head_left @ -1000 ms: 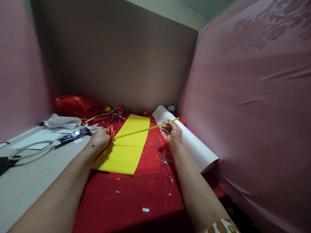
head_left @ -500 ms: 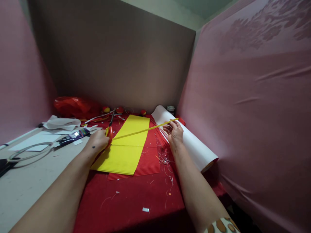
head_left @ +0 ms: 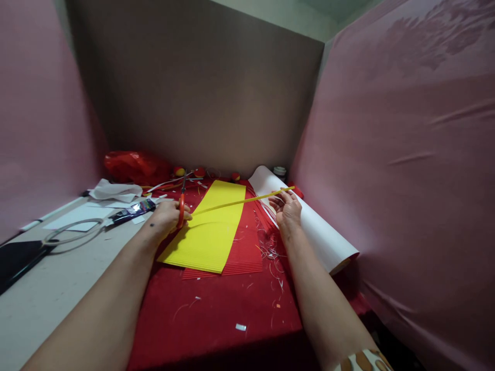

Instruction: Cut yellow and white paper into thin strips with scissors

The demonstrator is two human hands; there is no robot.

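Observation:
My left hand [head_left: 170, 217] is closed on the red-handled scissors [head_left: 181, 208], whose blades point away from me. The near end of a thin yellow corrugated paper strip [head_left: 235, 203] meets the fingers of this hand. Further right, my right hand [head_left: 288, 206] pinches the strip close to its far end, so it stretches between both hands. Under the strip lies a yellow corrugated sheet [head_left: 209, 237], on top of a red corrugated sheet [head_left: 247, 257]. Whether the left fingers grip the strip firmly is hard to see.
A large white paper roll [head_left: 313, 224] lies on the right of the red cloth [head_left: 216, 319]. Thread scraps [head_left: 274, 257] are scattered beside it. To the left are a dark packet [head_left: 131, 211] and white papers [head_left: 116, 190]. At the back sits a red plastic bag [head_left: 137, 166].
The whole view has shifted, so everything sits a little further right. The scissors have turned more upright in my left hand. The strip remains between my hands.

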